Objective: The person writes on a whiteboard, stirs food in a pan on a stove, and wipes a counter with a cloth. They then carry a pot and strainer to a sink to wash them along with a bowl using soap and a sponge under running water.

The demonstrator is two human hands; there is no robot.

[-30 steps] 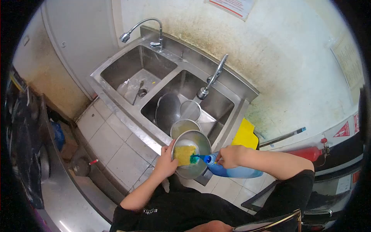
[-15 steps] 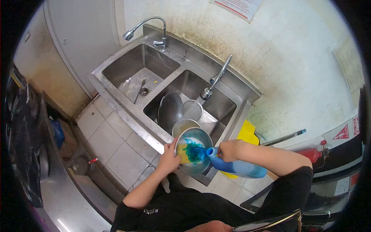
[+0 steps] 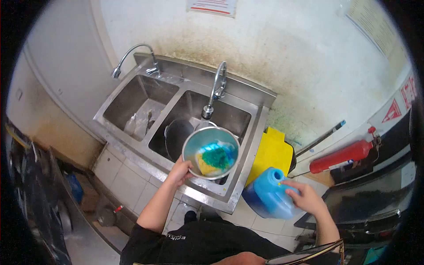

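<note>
Stained white wall [image 3: 282, 57] rises behind a steel double sink [image 3: 99, 126], with a tall faucet at each basin. The left hand [image 3: 179, 173] grips the rim of a round metal bowl [image 3: 189, 143], held over the front edge of the right basin. A yellow sponge [image 3: 204, 167] lies inside the bowl, blue-green liquid [image 3: 216, 157] spread over it. The right hand [image 3: 304, 198] grasps a large blue jug [image 3: 269, 196] near its open mouth, fingers closed around the handle area, well apart from the bowl. Beyond the jug stands something yellow [image 3: 271, 152], and a red fire extinguisher [image 3: 342, 157] is farther right.
</note>
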